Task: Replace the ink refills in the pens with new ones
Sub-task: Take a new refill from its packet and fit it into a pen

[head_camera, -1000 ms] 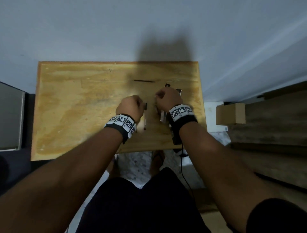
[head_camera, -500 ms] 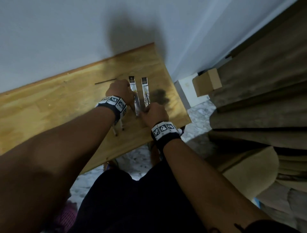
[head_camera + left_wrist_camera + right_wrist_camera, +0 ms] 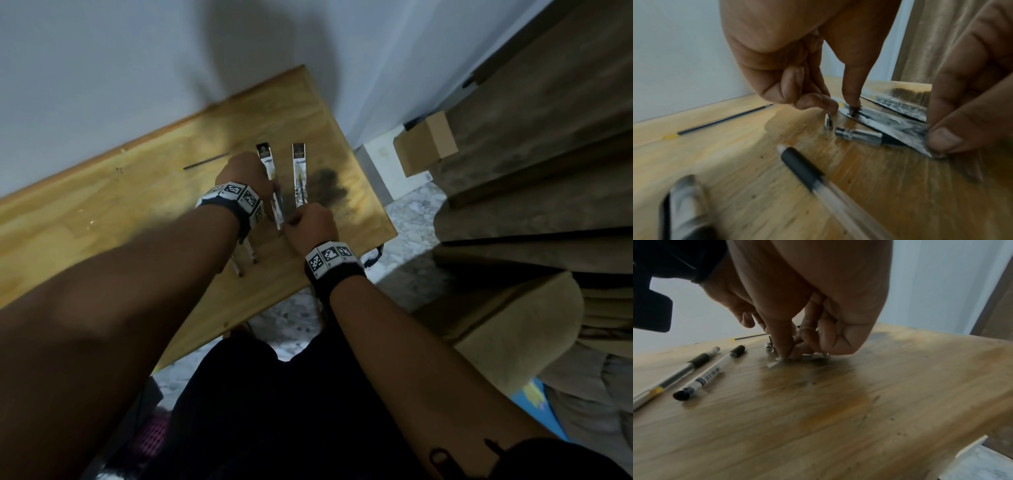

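Note:
Two clear refill packets lie side by side on the wooden table (image 3: 102, 212), the left packet (image 3: 265, 156) and the right packet (image 3: 298, 154). My left hand (image 3: 246, 178) presses its straight index finger (image 3: 852, 97) down on the left packet (image 3: 885, 123), with its other fingers curled. My right hand (image 3: 310, 224) pinches that packet's near end (image 3: 777, 364) between thumb and finger. A metal pen tip (image 3: 828, 123) and a metal sleeve piece (image 3: 859, 135) lie beside the packet. Two clear pens with black grips (image 3: 701, 360) (image 3: 715, 369) lie under my left wrist.
A thin dark old refill (image 3: 205, 161) lies near the wall behind my left hand. A dark stain (image 3: 325, 185) marks the table's right end. A cardboard box (image 3: 424, 142) and a brown curtain (image 3: 534, 137) stand to the right of the table.
The head view has swung right and tilted. Both hands left the pen parts at the table's middle and moved onto the left refill packet; little differs from half a second ago.

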